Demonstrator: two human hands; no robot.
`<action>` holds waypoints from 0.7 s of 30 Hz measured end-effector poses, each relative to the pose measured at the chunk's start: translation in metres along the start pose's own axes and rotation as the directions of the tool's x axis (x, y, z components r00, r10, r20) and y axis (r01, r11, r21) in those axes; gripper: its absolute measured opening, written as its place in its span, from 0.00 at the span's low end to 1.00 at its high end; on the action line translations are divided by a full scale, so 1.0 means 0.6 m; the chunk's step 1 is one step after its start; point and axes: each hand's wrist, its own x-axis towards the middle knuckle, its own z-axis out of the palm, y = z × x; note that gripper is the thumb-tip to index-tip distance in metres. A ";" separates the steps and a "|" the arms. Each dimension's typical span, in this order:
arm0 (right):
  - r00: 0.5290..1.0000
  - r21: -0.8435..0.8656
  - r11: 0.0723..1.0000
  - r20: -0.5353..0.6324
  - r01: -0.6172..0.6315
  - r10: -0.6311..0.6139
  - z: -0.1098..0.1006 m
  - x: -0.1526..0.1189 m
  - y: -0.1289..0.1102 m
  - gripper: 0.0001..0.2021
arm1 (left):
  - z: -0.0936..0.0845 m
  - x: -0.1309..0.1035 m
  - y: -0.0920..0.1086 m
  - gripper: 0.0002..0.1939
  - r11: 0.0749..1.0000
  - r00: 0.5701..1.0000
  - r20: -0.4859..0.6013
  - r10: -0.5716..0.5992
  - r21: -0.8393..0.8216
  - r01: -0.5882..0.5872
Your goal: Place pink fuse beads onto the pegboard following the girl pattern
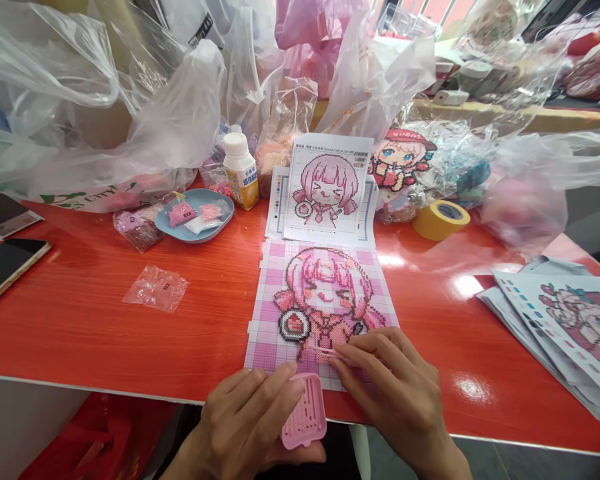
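Observation:
In my left hand [253,413] is a small pink ridged bead tray [307,410], gripped by its side near the table's front edge. Pink beads seem to lie in its grooves. My right hand [397,380] pinches pink tweezers [325,351], whose tips reach over the lower part of a bead picture [325,287]. That picture shows a pink-haired cartoon figure on a pink-and-white checked pegboard [257,347]. Behind it stands a printed pattern sheet [325,190] of the same figure. Whether the tweezers' tips hold a bead is too small to tell.
A blue dish [200,233] with bead packets stands at the left, beside a white-and-yellow bottle [241,170]. Nearer lies a small clear bag [157,288]. A phone [10,270] is far left, yellow tape [440,220] and papers [570,327] right. Plastic bags [175,100] crowd the back.

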 end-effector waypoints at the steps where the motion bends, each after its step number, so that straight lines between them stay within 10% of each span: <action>1: 1.000 0.001 1.000 0.000 0.000 0.000 0.000 0.000 0.000 0.04 | 0.000 -0.001 0.000 0.23 1.000 1.000 -0.004 0.001 0.001 -0.001; 21: 0.994 0.223 0.970 0.036 0.092 -0.102 -0.016 0.002 -0.002 0.04 | 0.004 -0.004 -0.002 0.28 0.997 1.000 0.000 -0.026 -0.077 0.026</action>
